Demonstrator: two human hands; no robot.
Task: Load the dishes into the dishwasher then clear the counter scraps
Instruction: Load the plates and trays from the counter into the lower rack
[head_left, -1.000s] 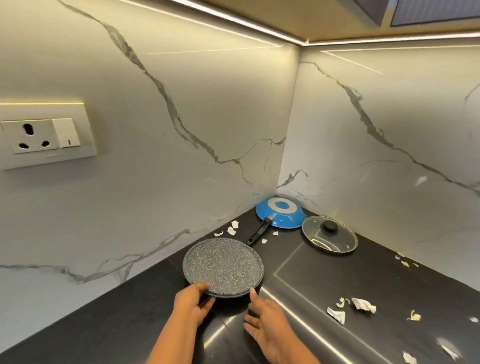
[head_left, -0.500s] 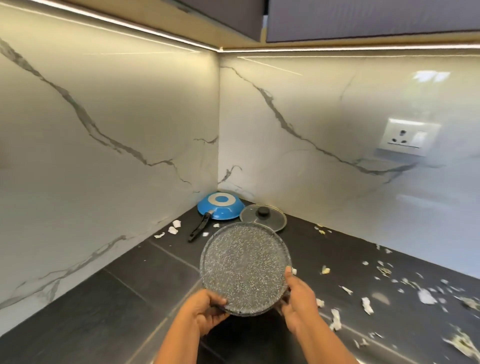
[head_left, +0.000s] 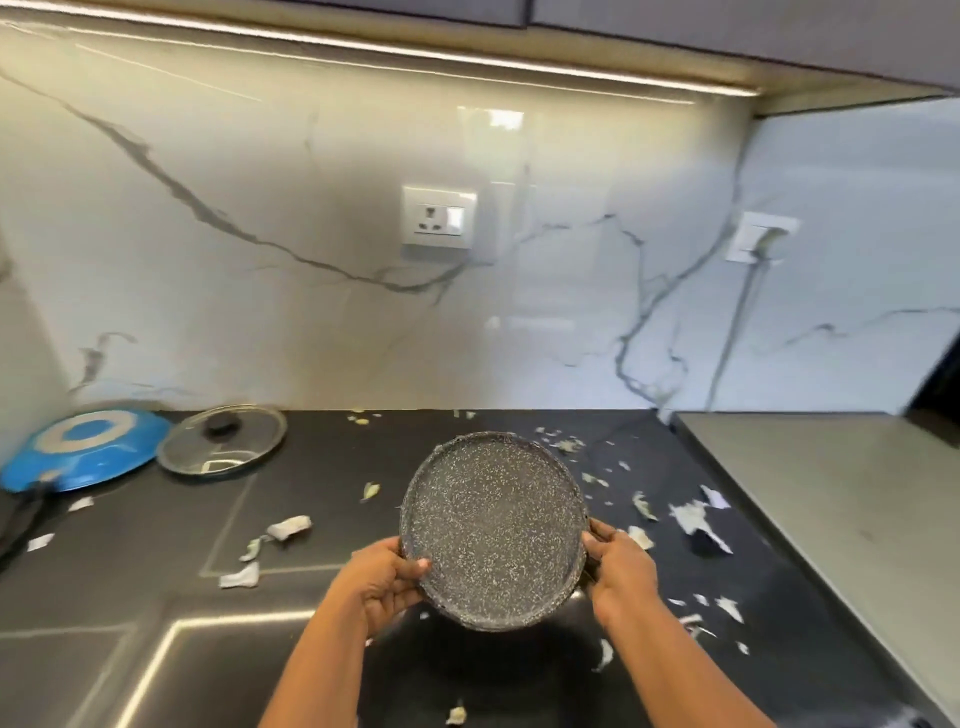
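Marble backsplash (head_left: 322, 312) fills upper half of frame, grey veins, light strip (head_left: 395, 52) along top under cabinets. Black surface (head_left: 322, 618) spans lower half; lighter grey countertop section (head_left: 831, 499) at right edge. Speckled plate (head_left: 493, 525) at centre of frame, dark grey with white flecks, held up off the surface and tilted so its face is toward the camera. Blue pan (head_left: 85, 449) upside down at left edge, just beside the backsplash, its black handle (head_left: 21, 519) running toward lower left. Glass lid (head_left: 223, 440) with black knob lies flat just right of the blue pan, edges near or touching, can't tell which. Left hand (head_left: 384, 582) grips plate's lower-left rim, thumb curled over the face, fingers behind. Right hand (head_left: 621, 564) grips the right rim, fingers wrapped round the edge. Wall socket (head_left: 439, 221) upper centre on backsplash; second socket (head_left: 761, 239) upper right, cord hanging down from it. Scraps (head_left: 696, 519) scattered across the surface, densest right of the plate; several pale bits left of centre and one at bottom centre, blurred.
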